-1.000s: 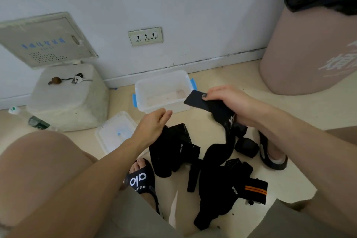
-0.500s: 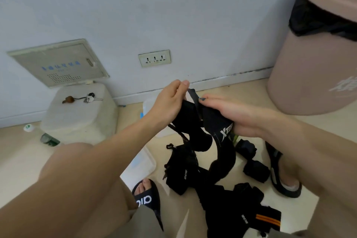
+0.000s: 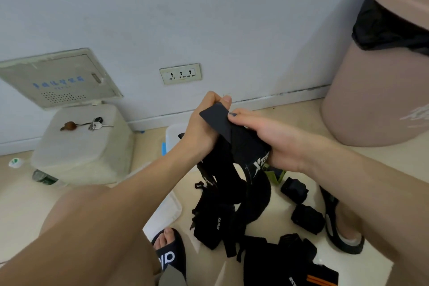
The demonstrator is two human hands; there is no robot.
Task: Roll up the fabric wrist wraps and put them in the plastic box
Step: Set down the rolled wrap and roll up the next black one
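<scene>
A: Largest first. What was cut off?

B: The pink bin (image 3: pixel 380 90) at the right ran out of frame; its black liner showed only in part. The white container (image 3: pixel 81 146) by the wall carried keys (image 3: pixel 98 124), and a bottle beneath it was mostly hidden.

A: The plastic box (image 3: pixel 174 134)?

B: Largely concealed behind the left hand (image 3: pixel 202 127); only one pale corner and a blue clip showed. Contents could not be told. A lid (image 3: pixel 167 213) lay partly under the left forearm.

A: Hands?

B: Both gripped one black wrist wrap (image 3: pixel 234 137), held above the floor. The left hand's curled fingers pinched its flat end; the right hand (image 3: pixel 276 141) clasped the band lower down. The wrap's tail hung into a dark pile (image 3: pixel 267 258) where separate wraps were hard to distinguish.

A: Smaller items?

B: Two rolled wraps (image 3: pixel 301 204) lay beside the right sandal.
</scene>
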